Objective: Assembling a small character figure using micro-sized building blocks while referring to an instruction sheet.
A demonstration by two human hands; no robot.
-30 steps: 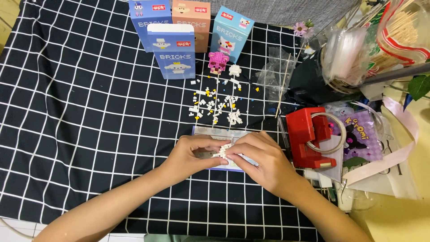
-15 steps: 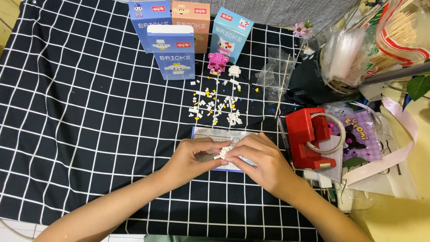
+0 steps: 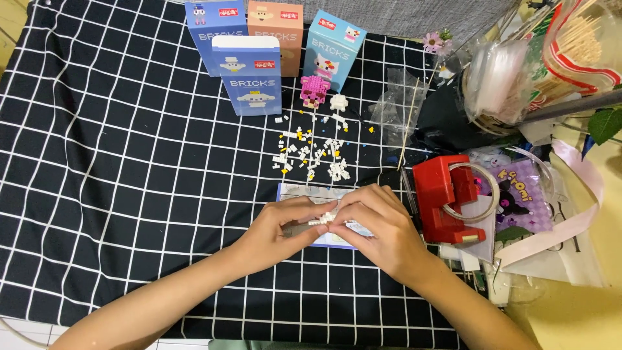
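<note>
Four upright brick boxes stand near the far edge of the worktop, which wears a black cloth with a white grid. Before them are one pink brick figure, one small white figure and a scatter of loose bricks. Left hand and right hand meet, fingers pinching a small white brick assembly over one instruction sheet at mid-worktop. One red tape dispenser crowds the right edge; the left half lies open.
</note>
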